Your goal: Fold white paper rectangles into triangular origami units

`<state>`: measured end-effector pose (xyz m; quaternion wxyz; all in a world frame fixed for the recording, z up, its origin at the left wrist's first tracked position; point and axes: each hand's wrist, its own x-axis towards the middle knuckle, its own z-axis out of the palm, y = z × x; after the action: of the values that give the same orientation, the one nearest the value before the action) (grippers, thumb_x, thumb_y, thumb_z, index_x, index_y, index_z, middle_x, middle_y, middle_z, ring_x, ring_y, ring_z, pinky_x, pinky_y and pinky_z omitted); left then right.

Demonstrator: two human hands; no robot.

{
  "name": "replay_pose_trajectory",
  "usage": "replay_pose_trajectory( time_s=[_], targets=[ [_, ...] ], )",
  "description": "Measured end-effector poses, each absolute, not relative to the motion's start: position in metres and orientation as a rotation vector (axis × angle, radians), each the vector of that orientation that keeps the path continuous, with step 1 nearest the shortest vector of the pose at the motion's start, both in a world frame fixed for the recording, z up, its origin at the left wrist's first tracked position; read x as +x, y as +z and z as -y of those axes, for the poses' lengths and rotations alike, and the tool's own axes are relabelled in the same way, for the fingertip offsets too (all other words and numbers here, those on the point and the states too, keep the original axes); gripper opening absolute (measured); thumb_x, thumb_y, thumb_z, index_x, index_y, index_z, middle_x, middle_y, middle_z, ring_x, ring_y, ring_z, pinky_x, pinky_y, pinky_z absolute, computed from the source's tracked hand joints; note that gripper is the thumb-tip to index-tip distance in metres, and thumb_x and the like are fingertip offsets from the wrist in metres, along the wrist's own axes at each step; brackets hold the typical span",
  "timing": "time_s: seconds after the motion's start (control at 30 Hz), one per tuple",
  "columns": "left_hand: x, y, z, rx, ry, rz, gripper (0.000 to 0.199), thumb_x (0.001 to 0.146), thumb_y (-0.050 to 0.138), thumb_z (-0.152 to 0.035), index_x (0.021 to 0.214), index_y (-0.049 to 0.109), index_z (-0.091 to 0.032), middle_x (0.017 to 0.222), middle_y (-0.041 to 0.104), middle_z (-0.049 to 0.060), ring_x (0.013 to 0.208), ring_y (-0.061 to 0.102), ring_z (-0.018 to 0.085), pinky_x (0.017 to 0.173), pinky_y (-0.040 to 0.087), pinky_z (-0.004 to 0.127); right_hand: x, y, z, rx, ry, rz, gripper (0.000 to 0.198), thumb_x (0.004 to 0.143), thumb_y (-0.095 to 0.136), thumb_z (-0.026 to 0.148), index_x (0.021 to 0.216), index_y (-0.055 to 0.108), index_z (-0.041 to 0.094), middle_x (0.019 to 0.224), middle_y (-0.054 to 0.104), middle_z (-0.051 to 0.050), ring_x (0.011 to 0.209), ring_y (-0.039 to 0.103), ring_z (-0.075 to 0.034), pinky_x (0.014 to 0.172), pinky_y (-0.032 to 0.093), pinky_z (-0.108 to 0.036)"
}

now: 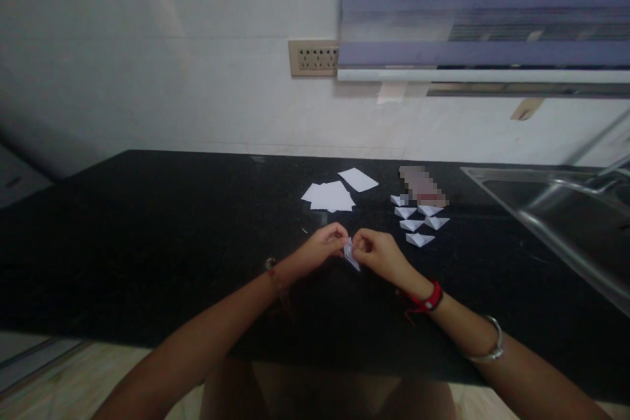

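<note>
Between my two hands is a small folded white paper (351, 254), held tilted just above the dark counter. My left hand (327, 241) pinches its left edge with thumb and fingers. On the other side, my right hand (377, 249) grips it with bent fingers pressed together. Beyond my hands lies a loose pile of flat white paper sheets (331, 197), with one more paper sheet (358, 180) apart from it at the upper right. To the right of my right hand sit several folded paper boats (420, 239) in two rough columns.
A blurred-out flat rectangular object (424, 185) lies behind the folded papers. The black counter (147, 243) runs to a tiled wall with a socket panel (315, 58). At the right is a metal sink (566, 210) with its rim. A tiny white scrap (304, 230) lies left of my hands.
</note>
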<state>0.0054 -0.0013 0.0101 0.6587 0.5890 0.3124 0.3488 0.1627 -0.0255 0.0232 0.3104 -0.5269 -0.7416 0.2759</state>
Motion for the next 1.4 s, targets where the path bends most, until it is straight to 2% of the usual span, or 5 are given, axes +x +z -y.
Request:
replay_pose_trajectory(
  time_s=[0.57, 0.8, 1.03, 1.2, 1.4],
  targets=[
    [-0.005, 0.009, -0.007, 1.253, 0.756, -0.774, 0.018, 0.072, 0.055, -0.03, 0.076, 0.046, -0.015, 0.069, 0.05, -0.003, 0.06, 0.051, 0.005, 0.056, 0.042, 0.017, 0.169, 0.032, 0.026, -1.287, 0.636, 2.052, 0.01, 0.074, 0.049, 0.018, 0.078, 0.058, 0.017, 0.055, 0.055, 0.002, 0.049, 0.049, -0.01, 0.048, 0.035, -0.019],
    [-0.007, 0.009, -0.007, 1.468, 0.642, -0.888, 0.01, 0.075, 0.048, -0.021, 0.081, 0.045, -0.014, 0.067, 0.048, -0.002, 0.053, 0.049, 0.005, 0.046, 0.038, 0.015, 0.169, 0.034, 0.027, -1.034, 0.553, 2.275, 0.015, 0.078, 0.046, 0.018, 0.079, 0.061, 0.019, 0.078, 0.062, -0.003, 0.071, 0.055, -0.013, 0.065, 0.04, -0.024],
    [-0.012, 0.021, 0.0, 1.933, 0.831, -1.24, 0.021, 0.071, 0.053, -0.027, 0.089, 0.049, -0.016, 0.083, 0.052, 0.004, 0.065, 0.052, 0.011, 0.059, 0.043, 0.024, 0.169, 0.032, 0.024, -1.17, 0.529, 2.257, 0.015, 0.075, 0.049, 0.011, 0.079, 0.061, 0.017, 0.078, 0.059, -0.004, 0.072, 0.053, -0.014, 0.065, 0.04, -0.024],
    [-0.008, 0.026, 0.016, 1.999, 0.673, -1.331, 0.059, 0.054, 0.066, -0.046, 0.1, 0.045, -0.015, 0.089, 0.054, 0.006, 0.072, 0.054, 0.017, 0.062, 0.043, 0.028, 0.169, 0.03, 0.022, -1.176, 0.496, 2.241, 0.017, 0.072, 0.051, 0.007, 0.082, 0.061, 0.016, 0.085, 0.055, -0.006, 0.076, 0.052, -0.014, 0.067, 0.042, -0.025],
    [0.0, 0.02, 0.022, 2.133, 0.624, -1.363, 0.065, 0.061, 0.065, -0.03, 0.116, 0.034, -0.016, 0.091, 0.058, 0.006, 0.085, 0.054, 0.02, 0.072, 0.041, 0.029, 0.174, 0.024, 0.02, -1.051, 0.368, 2.383, 0.024, 0.074, 0.051, 0.01, 0.095, 0.059, 0.019, 0.106, 0.046, -0.008, 0.1, 0.044, -0.019, 0.085, 0.039, -0.033]
  ],
)
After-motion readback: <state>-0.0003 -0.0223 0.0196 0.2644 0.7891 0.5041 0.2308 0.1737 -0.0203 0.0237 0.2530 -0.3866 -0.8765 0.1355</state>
